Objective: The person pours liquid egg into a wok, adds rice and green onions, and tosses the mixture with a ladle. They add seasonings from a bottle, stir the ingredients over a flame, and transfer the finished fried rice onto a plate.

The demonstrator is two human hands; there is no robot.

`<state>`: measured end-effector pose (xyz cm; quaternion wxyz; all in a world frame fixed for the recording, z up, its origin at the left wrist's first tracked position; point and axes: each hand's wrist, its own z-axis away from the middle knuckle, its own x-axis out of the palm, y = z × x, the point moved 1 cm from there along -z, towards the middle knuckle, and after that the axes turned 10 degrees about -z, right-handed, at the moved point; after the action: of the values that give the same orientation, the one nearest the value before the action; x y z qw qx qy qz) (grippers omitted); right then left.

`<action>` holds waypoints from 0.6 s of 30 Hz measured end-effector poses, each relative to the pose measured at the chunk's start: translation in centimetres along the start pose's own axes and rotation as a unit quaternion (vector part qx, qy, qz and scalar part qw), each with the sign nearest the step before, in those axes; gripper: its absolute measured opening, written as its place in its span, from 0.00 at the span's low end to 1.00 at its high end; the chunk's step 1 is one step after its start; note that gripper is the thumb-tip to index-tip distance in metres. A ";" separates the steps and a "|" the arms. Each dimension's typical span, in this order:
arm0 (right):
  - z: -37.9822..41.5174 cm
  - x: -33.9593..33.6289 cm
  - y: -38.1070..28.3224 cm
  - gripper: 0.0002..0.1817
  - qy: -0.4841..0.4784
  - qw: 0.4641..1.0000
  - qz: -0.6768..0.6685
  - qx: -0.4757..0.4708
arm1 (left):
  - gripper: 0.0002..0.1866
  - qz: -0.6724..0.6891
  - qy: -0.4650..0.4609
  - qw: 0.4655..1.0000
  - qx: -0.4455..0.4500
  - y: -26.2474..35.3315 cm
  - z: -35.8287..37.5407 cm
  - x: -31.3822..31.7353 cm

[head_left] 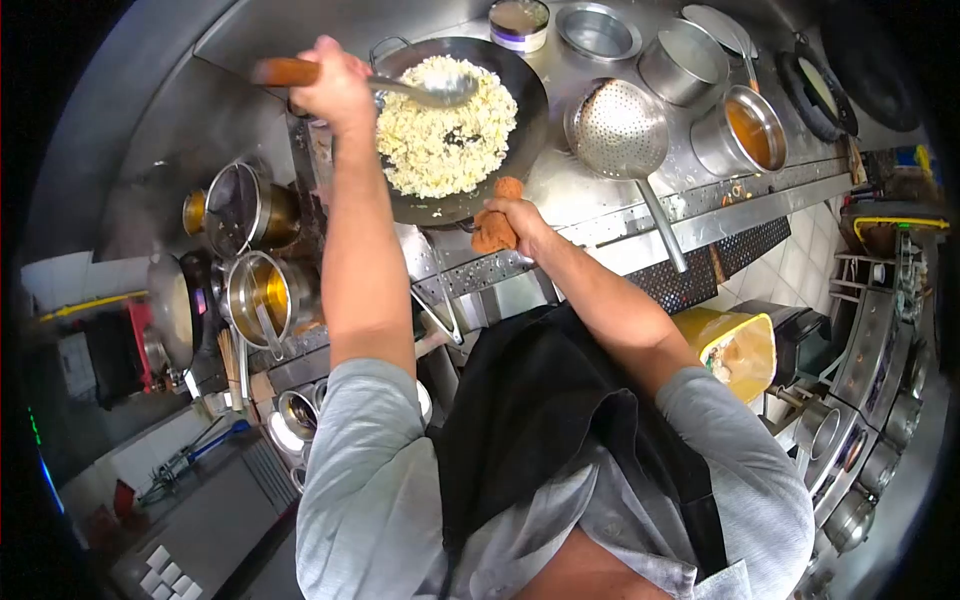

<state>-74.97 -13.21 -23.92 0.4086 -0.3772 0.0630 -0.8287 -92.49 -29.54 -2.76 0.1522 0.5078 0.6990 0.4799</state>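
Left hand (332, 88): fingers closed round the wooden handle of the ladle (440, 92); raised over the far-left rim of the wok
Ladle: handle runs from the left hand rightward; its metal bowl lies on the rice at the far side of the wok, touching it
Right hand (520, 215): fingers clenched on an orange cloth (492, 228), pressed against the near rim of the wok
Wok (525, 95): dark, round, far centre on the steel cooking range (600, 205); whether the cloth wraps a handle cannot be told
Fried rice (440, 140): pale yellow heap filling the middle and left of the wok; a few dark bits in it
Perforated skimmer (618, 130): just right of the wok, bowl up, its long handle slanting near and to the right
Steel pots (740, 130): right of the skimmer; the nearer one holds an orange liquid; another stands beyond it (683, 62)
Far containers: a round tin (520, 22) and a shallow steel bowl (598, 32) beyond the wok
Left side: pots of oil or sauce (262, 295) with ladles in them, one partly covered by a lid (235, 205)
Person: grey sleeves, black apron (540, 400), standing at the near edge of the range
Yellow bin (745, 345): on the floor, near right of the person
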 end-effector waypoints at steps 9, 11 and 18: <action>11.2 -1.7 0.5 0.20 -0.023 0.997 -0.065 0.029 | 0.12 0.009 -0.097 0.956 -0.276 8.2 -7.6 -3.2; 12.1 -0.9 1.2 0.18 -0.025 0.999 -0.039 0.011 | 0.16 0.045 -0.077 0.955 -0.283 11.2 -5.4 -3.5; 12.0 -5.5 4.3 0.20 -0.083 0.996 0.002 0.032 | 0.18 -0.038 0.084 0.980 -0.178 10.4 -0.4 -2.6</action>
<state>-62.04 -9.56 -20.37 0.4262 -0.4315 0.0033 -0.7951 -85.79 -31.69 5.28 0.1987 0.4039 0.6314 0.6314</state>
